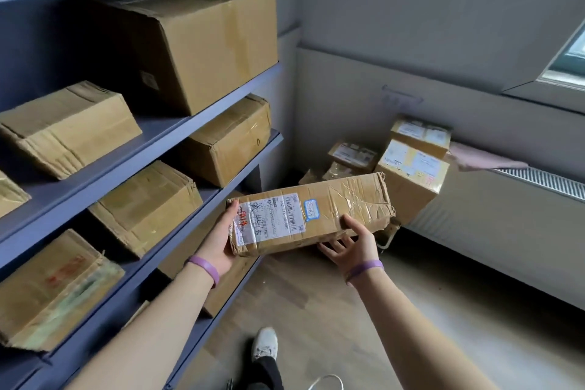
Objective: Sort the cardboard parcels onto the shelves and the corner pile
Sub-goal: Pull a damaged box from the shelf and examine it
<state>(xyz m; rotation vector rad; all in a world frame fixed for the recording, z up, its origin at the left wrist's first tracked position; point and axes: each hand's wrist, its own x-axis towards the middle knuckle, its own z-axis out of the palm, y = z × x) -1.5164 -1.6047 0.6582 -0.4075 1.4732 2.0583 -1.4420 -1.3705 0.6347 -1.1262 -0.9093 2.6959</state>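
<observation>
Here, left hand (220, 242) grips the parcel (319, 215) end; right hand (354, 247) seemingly clasps its underside.

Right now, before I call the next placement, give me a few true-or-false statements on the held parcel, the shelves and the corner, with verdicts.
1. Both hands grip the long parcel. True: left hand at its end, right hand at its near edge.
2. Its label faces the floor. False: it faces up.
3. The corner pile already has boxes. True.
4. The shelves are bare. False: several boxes lie there, the large box among them.
5. A pink cloth lies on the radiator. True.
</observation>
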